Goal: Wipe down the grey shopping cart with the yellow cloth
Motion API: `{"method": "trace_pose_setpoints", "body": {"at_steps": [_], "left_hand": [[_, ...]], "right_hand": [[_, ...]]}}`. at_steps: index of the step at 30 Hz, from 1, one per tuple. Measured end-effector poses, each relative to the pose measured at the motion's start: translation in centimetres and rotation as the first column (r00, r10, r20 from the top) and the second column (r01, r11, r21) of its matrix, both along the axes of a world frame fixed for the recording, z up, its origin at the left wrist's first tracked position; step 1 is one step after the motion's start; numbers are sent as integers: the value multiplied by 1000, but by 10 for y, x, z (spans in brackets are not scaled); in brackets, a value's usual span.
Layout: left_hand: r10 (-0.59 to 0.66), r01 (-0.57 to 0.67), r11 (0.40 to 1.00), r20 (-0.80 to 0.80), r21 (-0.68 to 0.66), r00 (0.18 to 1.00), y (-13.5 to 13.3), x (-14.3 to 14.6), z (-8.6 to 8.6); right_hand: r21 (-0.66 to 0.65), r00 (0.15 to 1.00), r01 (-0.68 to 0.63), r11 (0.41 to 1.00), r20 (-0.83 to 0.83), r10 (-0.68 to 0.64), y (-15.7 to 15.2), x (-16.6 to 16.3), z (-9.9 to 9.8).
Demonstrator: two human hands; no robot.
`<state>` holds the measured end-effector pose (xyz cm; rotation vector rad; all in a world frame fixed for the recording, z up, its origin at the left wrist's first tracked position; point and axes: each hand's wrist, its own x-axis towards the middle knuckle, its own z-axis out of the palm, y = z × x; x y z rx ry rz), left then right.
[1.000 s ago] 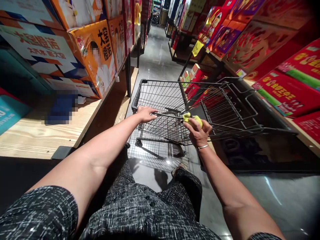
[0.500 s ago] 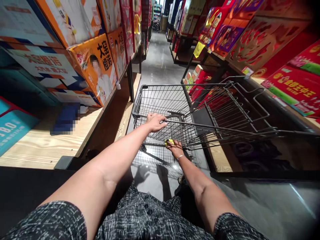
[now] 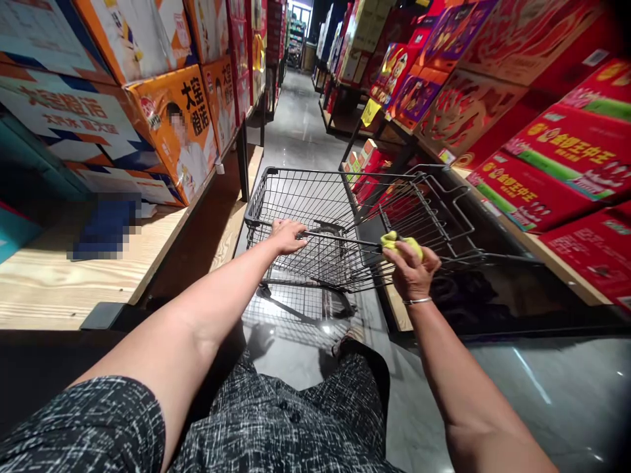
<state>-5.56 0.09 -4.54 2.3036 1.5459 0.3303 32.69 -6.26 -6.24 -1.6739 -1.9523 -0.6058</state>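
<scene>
A black wire shopping cart (image 3: 305,197) stands in the aisle in front of me, its rear flap swung up. My left hand (image 3: 286,235) is closed around the cart's near top bar at the left. My right hand (image 3: 411,269) grips a crumpled yellow cloth (image 3: 403,243) and presses it against the raised wire flap at the right side of the cart. A thin bracelet sits on my right wrist. The basket holds nothing that I can see.
Wooden shelves (image 3: 73,276) at the left carry orange and white boxes (image 3: 177,131). Red gift boxes (image 3: 542,171) line the shelves at the right. The grey glossy aisle floor (image 3: 300,125) runs ahead past the cart.
My right hand with the yellow cloth rose from the cart's lower rear wires to the raised flap at the right. The left hand stayed on the top bar.
</scene>
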Motion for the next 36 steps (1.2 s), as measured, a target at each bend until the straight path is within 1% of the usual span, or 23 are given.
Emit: {"method": "trace_pose_setpoints", "body": {"at_steps": [1,2,3,4,6,8,10,12,14,15,16,18,20,25,28,30,32,33,34,36], "left_hand": [[2,-2,1000,1,-9,1000,0,0,0],[2,-2,1000,2,-16,1000,0,0,1],[1,-1,1000,4,-20,1000,1,-1,1],[-1,1,1000,4,-21,1000,1,-2,1],[0,0,1000,1,-19,1000,3,-4,1],[5,-5,1000,-14,-15,1000,5,-7,0],[11,-11,1000,-40,-3,999,7,-10,0],[14,-12,1000,-64,16,998,9,-15,-1],[13,-12,1000,-72,24,997,13,-20,-1],[13,-11,1000,-68,23,998,15,-23,-1],[13,-12,1000,-63,20,998,18,-26,-2],[12,-11,1000,-52,14,999,23,-32,-2],[9,-8,1000,-42,12,999,29,-38,-4],[-3,3,1000,3,17,1000,41,-50,-8],[13,-13,1000,-11,23,1000,44,-55,-7],[61,-61,998,-22,24,998,44,-54,-5],[122,-121,992,-24,31,992,41,-47,0],[132,-131,991,-18,37,991,38,-40,3],[121,-120,992,0,46,993,35,-31,7],[13,-16,998,60,62,998,25,-7,13]], "right_hand": [[51,999,29,998,-39,-27,0,2,8],[72,996,50,996,-75,-44,1,1,15],[64,993,64,996,-104,-57,2,-4,19],[27,991,67,997,-120,-63,3,-13,23],[-83,992,34,996,-120,-44,7,-44,26],[-178,995,-34,983,-100,16,12,-88,29],[-250,994,-97,963,-79,79,17,-136,31],[-300,990,-137,944,-58,125,22,-176,35],[-350,987,-156,924,-23,158,25,-199,40],[-374,986,-157,914,0,169,26,-202,43],[-395,985,-149,906,22,171,26,-200,46],[-422,986,-116,899,60,156,25,-183,50],[-422,990,-66,904,86,112,20,-153,55],[-390,988,95,916,148,-40,-1,-60,69],[-384,972,196,902,194,-129,-15,-22,75],[-351,961,236,906,223,-163,-20,-12,74],[-295,953,267,917,225,-205,-21,-15,68],[-266,951,281,922,210,-229,-21,-21,64],[-244,952,285,927,186,-244,-19,-28,60],[-211,965,252,945,125,-230,-13,-45,51]]}}
